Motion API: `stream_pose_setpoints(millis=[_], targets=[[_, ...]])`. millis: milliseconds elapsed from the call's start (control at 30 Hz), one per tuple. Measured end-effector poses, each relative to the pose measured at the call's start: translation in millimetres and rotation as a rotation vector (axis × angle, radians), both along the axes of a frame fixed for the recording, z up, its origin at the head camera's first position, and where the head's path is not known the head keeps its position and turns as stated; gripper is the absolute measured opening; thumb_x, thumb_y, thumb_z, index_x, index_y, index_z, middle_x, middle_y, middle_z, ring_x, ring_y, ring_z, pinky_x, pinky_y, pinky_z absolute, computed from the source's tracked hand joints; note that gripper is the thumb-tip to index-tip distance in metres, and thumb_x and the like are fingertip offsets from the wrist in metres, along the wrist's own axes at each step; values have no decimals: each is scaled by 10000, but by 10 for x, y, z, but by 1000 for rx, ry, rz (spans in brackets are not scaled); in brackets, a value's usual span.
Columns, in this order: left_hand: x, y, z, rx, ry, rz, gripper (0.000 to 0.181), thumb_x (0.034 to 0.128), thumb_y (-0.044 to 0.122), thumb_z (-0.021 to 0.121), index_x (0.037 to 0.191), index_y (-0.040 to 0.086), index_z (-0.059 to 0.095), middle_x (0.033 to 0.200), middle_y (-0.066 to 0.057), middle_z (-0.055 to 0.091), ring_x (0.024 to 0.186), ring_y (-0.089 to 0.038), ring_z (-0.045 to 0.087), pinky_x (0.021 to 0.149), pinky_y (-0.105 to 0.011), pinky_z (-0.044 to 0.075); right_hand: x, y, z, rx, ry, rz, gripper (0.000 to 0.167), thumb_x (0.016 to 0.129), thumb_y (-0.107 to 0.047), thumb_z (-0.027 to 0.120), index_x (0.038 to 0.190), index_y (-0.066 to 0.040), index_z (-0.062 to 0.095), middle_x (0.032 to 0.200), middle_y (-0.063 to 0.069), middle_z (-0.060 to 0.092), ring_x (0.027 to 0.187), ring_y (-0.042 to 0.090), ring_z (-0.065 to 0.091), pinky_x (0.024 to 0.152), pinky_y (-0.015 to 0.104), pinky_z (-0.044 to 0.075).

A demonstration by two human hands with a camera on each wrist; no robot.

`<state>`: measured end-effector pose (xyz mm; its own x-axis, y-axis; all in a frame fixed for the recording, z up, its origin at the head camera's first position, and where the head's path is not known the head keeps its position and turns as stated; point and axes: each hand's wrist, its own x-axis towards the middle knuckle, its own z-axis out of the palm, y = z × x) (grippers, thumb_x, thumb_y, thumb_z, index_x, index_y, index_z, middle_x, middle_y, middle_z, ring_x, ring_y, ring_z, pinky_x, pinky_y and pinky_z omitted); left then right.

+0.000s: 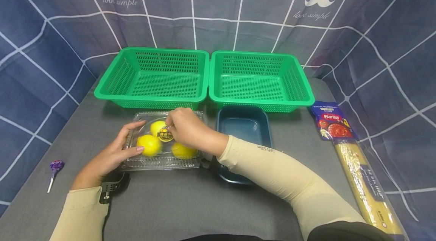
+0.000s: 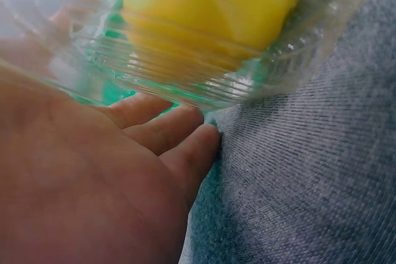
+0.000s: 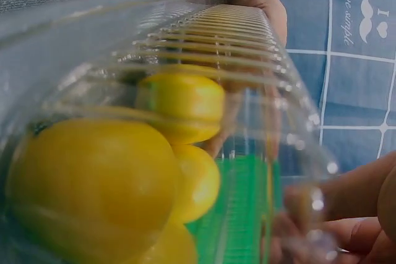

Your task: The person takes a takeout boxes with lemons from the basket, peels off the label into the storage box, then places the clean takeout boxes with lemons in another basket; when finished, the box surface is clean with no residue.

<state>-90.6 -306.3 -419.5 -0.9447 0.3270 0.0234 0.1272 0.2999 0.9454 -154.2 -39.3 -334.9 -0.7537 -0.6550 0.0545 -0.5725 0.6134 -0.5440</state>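
A clear plastic clamshell box (image 1: 160,163) holds several yellow fruits (image 1: 149,145) that look like lemons, with a black and gold label (image 1: 165,134) on its lid. At its left side my left hand (image 1: 117,150) touches the box with thumb and fingers spread. In the left wrist view, extended fingers (image 2: 167,131) lie along the underside of the box. My right hand (image 1: 185,125) bends over the lid, fingers curled, their tips at the label's upper edge. Whether they pinch the label is hidden. Right-hand fingers (image 3: 359,236) show through the plastic in the right wrist view.
Two green baskets (image 1: 153,104) (image 1: 262,105) stand side by side at the back. A dark blue tub (image 1: 243,118) sits right of the box, partly under my right forearm. Far right lie a Barilla sauce pouch (image 1: 332,122) and a spaghetti pack (image 1: 366,188); a lollipop (image 1: 55,167) lies far left.
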Motion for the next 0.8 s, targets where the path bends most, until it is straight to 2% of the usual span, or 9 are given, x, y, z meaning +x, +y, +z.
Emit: stream_pose_setpoints(millis=[267,500,800], targets=[[10,-3,8,-35,-16,18,773,1003,114,677,1652,234,273,1708,-151,149,1550,-432,8,1073,-844,-1,-6,-17,-1,16,16,-4,241,973,-23,737,1213,-4,738,1192,100,734,1131,211,661,955,202,497],[10,6,16,-19,-18,17,775,1001,102,678,1650,227,273,1709,-146,142,1550,-427,9,1078,-840,2,16,-42,3,31,-7,-1,252,971,-18,738,1223,-4,739,1202,101,723,1125,199,644,953,197,492],[2,4,12,-3,-19,12,788,990,82,683,1648,209,268,1705,-152,148,1544,-439,33,1083,-835,16,42,-39,-15,-18,-35,-36,279,945,-7,766,1220,-25,722,1174,63,682,1096,175,607,928,194,483]])
